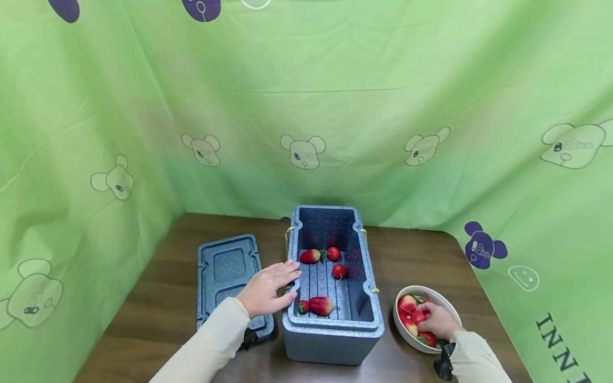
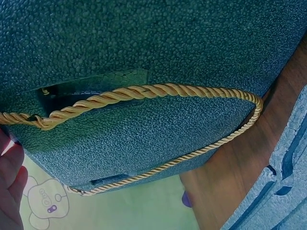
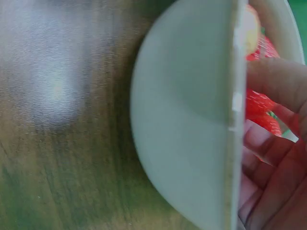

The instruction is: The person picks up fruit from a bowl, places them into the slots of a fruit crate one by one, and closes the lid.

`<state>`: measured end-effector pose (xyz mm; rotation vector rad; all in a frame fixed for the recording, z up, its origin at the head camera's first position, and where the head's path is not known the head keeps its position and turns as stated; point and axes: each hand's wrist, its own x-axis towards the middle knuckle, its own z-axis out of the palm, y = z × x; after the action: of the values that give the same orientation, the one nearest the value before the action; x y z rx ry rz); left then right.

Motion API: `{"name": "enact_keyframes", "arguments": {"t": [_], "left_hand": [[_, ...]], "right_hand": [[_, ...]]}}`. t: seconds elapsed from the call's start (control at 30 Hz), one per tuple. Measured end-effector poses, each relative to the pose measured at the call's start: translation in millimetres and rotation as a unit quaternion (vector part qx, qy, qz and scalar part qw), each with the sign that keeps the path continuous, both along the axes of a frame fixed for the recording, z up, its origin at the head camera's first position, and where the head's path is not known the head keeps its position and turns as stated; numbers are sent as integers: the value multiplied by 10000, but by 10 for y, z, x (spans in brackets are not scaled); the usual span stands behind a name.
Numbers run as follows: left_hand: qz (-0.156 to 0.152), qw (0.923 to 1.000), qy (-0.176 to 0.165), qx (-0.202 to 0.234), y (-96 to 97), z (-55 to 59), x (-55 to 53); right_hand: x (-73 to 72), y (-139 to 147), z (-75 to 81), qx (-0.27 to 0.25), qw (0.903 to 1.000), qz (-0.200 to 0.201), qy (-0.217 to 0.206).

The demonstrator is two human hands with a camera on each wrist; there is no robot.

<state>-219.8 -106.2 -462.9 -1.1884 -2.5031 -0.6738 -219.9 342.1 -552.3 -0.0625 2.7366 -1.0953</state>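
A blue-grey foam box [image 1: 330,334] with its top uncovered stands in the middle of the table. On its floor lie a strawberry [image 1: 310,256], a larger strawberry [image 1: 321,305] near the front and two round red fruits, one of them nearer the middle [image 1: 339,271]. My left hand [image 1: 272,287] rests on the box's left rim, fingers extended. To the right stands a white bowl [image 1: 403,291] of strawberries and other red fruit. My right hand [image 1: 441,321] reaches down into it, thumb and fingers around red fruit; the bowl's rim hides the fingertips in the right wrist view.
Left of the box lies its blue-grey lid [image 1: 229,266], partly beneath the left forearm. A yellow twisted rope [image 2: 192,91] hangs along the box's side. A green printed cloth [image 1: 306,106] rises behind the brown wooden table [image 1: 158,319] and on both sides.
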Motion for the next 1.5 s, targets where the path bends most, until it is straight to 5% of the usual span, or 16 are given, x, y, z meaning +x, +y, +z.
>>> {"name": "enact_keyframes", "arguments": {"t": [0.23, 0.5, 0.73, 1.1, 1.5], "left_hand": [[-115, 9992, 371, 98, -2, -20, -31], [-27, 9999, 136, 56, 8, -7, -15], [39, 10000, -11, 49, 9, 11, 10], [59, 9997, -232, 64, 11, 29, 26], [-128, 9997, 127, 185, -2, -26, -14]], "right_hand": [[20, -16, 7, -109, 9999, -105, -8], [-13, 30, 118, -353, 9989, 207, -221], [-83, 8, 303, 219, 9995, -33, -229], [-136, -106, 628, 416, 9972, -118, 610], [-227, -343, 1020, 91, 9902, -212, 1378]]}}
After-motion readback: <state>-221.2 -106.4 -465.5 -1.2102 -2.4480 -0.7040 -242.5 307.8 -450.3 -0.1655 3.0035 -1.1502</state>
